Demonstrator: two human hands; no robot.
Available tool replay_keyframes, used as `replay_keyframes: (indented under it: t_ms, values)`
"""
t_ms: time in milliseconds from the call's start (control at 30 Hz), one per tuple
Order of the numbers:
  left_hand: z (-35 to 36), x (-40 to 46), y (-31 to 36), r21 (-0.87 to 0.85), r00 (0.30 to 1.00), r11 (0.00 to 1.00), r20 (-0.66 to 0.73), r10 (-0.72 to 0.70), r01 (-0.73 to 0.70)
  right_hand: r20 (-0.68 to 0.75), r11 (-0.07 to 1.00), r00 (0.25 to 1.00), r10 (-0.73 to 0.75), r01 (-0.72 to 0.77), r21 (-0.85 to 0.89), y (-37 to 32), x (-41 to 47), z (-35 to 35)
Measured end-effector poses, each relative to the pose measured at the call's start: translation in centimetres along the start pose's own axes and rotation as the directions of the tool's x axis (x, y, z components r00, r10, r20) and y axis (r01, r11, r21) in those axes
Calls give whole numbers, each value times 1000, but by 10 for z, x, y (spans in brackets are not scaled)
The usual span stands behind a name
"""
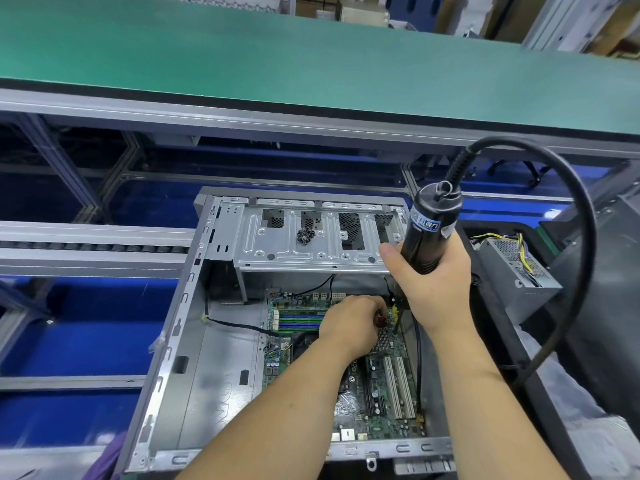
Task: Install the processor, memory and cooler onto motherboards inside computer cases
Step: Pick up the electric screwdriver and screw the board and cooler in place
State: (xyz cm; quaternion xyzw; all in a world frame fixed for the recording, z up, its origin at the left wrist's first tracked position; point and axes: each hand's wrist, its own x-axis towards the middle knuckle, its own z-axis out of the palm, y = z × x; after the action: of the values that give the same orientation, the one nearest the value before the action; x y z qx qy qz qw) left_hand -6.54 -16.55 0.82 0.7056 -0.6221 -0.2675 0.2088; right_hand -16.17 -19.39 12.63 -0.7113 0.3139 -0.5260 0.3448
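An open grey computer case [194, 344] lies in front of me with a green motherboard [377, 403] inside. My right hand [433, 278] grips a black electric screwdriver [429, 233] held upright, its bit pointing down at the board's upper right part. My left hand [349, 323] reaches into the case beside the bit, fingers curled over a small dark red part I cannot identify. Blue and green memory slots [298, 322] lie left of that hand. The black cooler [304, 342] is mostly hidden under my left hand.
A metal drive cage [311, 237] spans the case's far end. A grey power supply [519, 268] with yellow wires sits to the right. The screwdriver's black cable [575, 209] loops over the right side. A green conveyor belt [311, 64] runs behind.
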Motion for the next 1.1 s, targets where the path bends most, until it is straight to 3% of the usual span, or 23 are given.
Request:
replay_keyframes:
  t_ms: [1100]
  values:
    - [0, 1, -2, 38, 1000, 999, -4, 5, -5, 15, 998, 999, 39, -39, 40, 9, -4, 0]
